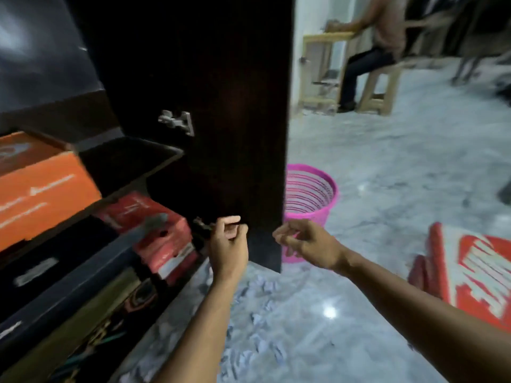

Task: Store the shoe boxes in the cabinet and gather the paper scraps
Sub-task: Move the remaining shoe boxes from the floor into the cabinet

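Note:
The dark cabinet stands open on the left, its door swung out toward me. An orange shoe box lies on the upper shelf and a red shoe box on a lower one. My left hand hovers with curled fingers in front of the door's lower part, holding nothing. My right hand hangs just right of the door's edge, fingers loosely curled, nothing visible in it. A red and white shoe box lies on the floor at the right. White paper scraps are scattered on the marble floor below my arms.
A pink mesh basket stands on the floor behind the door. A person sits on a wooden stool at a small table far back. Dark boxes fill the lowest shelves.

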Available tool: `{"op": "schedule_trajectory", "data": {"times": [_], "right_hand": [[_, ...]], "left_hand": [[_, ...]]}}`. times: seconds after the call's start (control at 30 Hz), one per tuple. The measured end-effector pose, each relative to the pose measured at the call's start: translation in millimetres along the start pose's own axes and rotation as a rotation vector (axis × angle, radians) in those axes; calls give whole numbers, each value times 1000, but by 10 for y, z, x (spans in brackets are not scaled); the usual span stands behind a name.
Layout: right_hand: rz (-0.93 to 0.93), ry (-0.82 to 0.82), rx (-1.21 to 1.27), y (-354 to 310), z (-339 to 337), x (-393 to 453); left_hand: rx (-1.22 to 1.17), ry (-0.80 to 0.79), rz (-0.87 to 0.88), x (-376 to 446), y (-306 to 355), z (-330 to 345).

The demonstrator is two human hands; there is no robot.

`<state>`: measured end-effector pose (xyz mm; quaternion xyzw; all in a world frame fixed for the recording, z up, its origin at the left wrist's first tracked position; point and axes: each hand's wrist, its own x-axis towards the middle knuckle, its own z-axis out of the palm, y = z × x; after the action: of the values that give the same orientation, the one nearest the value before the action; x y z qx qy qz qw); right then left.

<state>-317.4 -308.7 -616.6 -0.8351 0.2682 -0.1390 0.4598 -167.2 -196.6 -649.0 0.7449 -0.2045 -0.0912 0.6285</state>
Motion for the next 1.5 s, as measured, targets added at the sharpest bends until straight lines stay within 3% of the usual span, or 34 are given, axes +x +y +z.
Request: {"op": "schedule_trajectory", "data": {"times": [0.2, 0.43, 0.6, 0.73, 0.9, 1.03, 1.2, 1.5], "right_hand": [[262, 325, 51, 995, -829, -973], [565, 927, 63, 2075, -1393, -2016], [838, 1217, 88, 2702, -1585, -2485], [1002, 1208, 131, 3140, -1594, -2600], [1016, 1183, 111, 3404, -1517, -2550], [1043, 1198, 132, 3472, -1433, -2479], [991, 1258, 275, 3494, -1335, -2424], [723, 986, 715, 3092, -1362, -2168]], "left_hand": [[107, -460, -21, -680, -111, 1245], [192, -952, -102, -1520, -290, 2478], [297, -1181, -244, -1916, -556, 3176], [339, -1271, -405, -2141, -730, 3564], [276, -1330, -517, -2326, -866, 3790], [157, -1194, -526, -2302, -1062, 3816], [18, -1062, -568, -2083, -1226, 3540], [14, -1132, -446, -1505, -1100, 2364]]}}
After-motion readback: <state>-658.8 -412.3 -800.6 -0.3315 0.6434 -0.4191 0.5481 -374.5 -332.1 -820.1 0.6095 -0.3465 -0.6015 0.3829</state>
